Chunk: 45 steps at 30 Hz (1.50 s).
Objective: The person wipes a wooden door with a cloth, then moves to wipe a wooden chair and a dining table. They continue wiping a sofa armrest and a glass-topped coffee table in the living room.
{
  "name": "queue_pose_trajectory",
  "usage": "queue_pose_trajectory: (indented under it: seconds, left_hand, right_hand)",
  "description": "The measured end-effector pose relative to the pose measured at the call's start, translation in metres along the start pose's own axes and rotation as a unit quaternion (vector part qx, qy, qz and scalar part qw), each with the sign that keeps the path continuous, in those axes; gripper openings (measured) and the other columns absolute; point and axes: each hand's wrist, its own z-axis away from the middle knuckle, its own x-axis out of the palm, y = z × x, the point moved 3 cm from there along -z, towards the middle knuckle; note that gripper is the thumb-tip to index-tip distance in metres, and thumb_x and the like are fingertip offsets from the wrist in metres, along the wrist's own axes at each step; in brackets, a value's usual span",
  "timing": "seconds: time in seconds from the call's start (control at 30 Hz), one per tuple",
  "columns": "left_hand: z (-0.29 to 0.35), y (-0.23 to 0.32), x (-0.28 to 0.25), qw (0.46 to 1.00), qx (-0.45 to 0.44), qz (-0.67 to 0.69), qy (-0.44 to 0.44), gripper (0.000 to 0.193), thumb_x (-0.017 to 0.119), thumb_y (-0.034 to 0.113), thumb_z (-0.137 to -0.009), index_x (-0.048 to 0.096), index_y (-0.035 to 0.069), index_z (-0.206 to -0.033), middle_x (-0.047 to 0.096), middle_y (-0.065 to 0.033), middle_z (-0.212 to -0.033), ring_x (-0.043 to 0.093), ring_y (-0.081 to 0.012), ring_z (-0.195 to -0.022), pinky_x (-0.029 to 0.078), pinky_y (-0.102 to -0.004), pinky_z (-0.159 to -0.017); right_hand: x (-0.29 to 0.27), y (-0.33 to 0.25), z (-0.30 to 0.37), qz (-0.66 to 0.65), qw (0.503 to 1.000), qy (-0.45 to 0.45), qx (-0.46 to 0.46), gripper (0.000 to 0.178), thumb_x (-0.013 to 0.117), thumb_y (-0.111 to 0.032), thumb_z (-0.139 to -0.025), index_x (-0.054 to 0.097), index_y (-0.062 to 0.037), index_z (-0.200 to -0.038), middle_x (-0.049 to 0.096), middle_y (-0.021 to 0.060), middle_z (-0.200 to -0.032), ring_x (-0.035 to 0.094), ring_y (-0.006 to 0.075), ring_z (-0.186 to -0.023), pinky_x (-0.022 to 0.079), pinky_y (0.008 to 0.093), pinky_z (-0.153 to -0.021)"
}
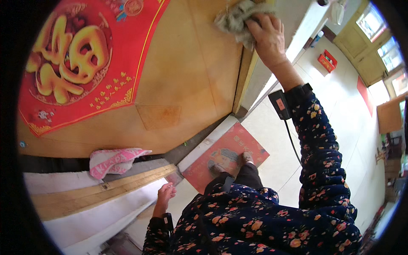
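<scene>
High up at the door's edge, my right hand [270,40] is closed on a crumpled grey cloth [240,21], which is pressed against the orange-brown wooden door [191,63]. Low on the left, my left hand [165,194] hangs beside the white door frame with loosely curled fingers and nothing visible in it. A pink and white cloth [114,162] lies bunched on the ledge below the door, apart from both hands. On the door's left side is a red poster [119,55] with large gold lettering.
A red mat [227,155] lies under my feet at the threshold [208,143]. Wooden framing [102,191] runs along the lower left. Across the pale tiled floor [331,110] sits a red box [327,61], with yellowish doors [361,46] beyond.
</scene>
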Motion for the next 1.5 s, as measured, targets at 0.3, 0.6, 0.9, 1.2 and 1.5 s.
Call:
queue_pose_trajectory:
  seconds: [0.3, 0.6, 0.9, 1.2, 1.5]
  left_hand:
    - [0.033, -0.068, 0.045, 0.993, -0.041, 0.091, 0.066, 0.033, 0.054, 0.021, -0.095, 0.059, 0.005, -0.124, 0.067, -0.0084, -0.102, 0.065, -0.0168, -0.087, 0.053, -0.0296, -0.073]
    - [0.071, -0.176, 0.100, 0.959, -0.130, 0.225, 0.112, 0.042, 0.057, 0.024, -0.090, 0.057, 0.006, -0.128, 0.066, -0.0093, -0.105, 0.065, -0.0186, -0.091, 0.052, -0.0324, -0.077]
    - [0.143, -0.224, 0.206, 0.911, -0.197, 0.320, 0.171, 0.040, 0.060, 0.022, -0.089, 0.057, 0.007, -0.126, 0.066, -0.0051, -0.101, 0.063, -0.0155, -0.088, 0.049, -0.0315, -0.076]
    - [0.207, -0.241, 0.287, 0.879, -0.232, 0.364, 0.204, 0.038, 0.062, 0.016, -0.088, 0.058, 0.004, -0.124, 0.067, -0.0042, -0.097, 0.063, -0.0132, -0.082, 0.049, -0.0283, -0.069]
    - [0.182, -0.253, 0.250, 0.890, -0.190, 0.361, 0.205, 0.039, 0.060, 0.017, -0.088, 0.058, 0.001, -0.123, 0.065, -0.0071, -0.096, 0.064, -0.0160, -0.086, 0.049, -0.0304, -0.072]
  right_hand:
    - [0.092, -0.024, 0.138, 0.143, 0.834, -0.423, -0.323, 0.034, 0.061, -0.024, -0.078, 0.066, -0.0089, -0.108, 0.062, 0.0043, -0.111, 0.049, 0.0244, -0.114, 0.036, 0.0423, -0.103]
    - [0.119, -0.063, 0.140, 0.120, 0.761, -0.475, -0.426, 0.023, 0.064, -0.021, -0.078, 0.071, -0.0095, -0.097, 0.063, 0.0064, -0.101, 0.055, 0.0242, -0.103, 0.041, 0.0395, -0.089]
    - [0.154, -0.066, 0.196, 0.103, 0.694, -0.363, -0.613, 0.020, 0.066, -0.017, -0.073, 0.072, -0.0033, -0.087, 0.062, 0.0140, -0.094, 0.061, 0.0262, -0.089, 0.052, 0.0368, -0.068]
    - [0.224, -0.060, 0.314, 0.031, 0.689, -0.385, -0.613, 0.013, 0.060, -0.014, -0.080, 0.071, -0.0068, -0.082, 0.065, 0.0101, -0.089, 0.064, 0.0230, -0.087, 0.053, 0.0371, -0.069]
    - [0.190, -0.042, 0.243, 0.105, 0.680, -0.396, -0.608, 0.018, 0.059, -0.020, -0.081, 0.071, -0.0130, -0.093, 0.065, 0.0034, -0.096, 0.056, 0.0207, -0.101, 0.042, 0.0407, -0.086]
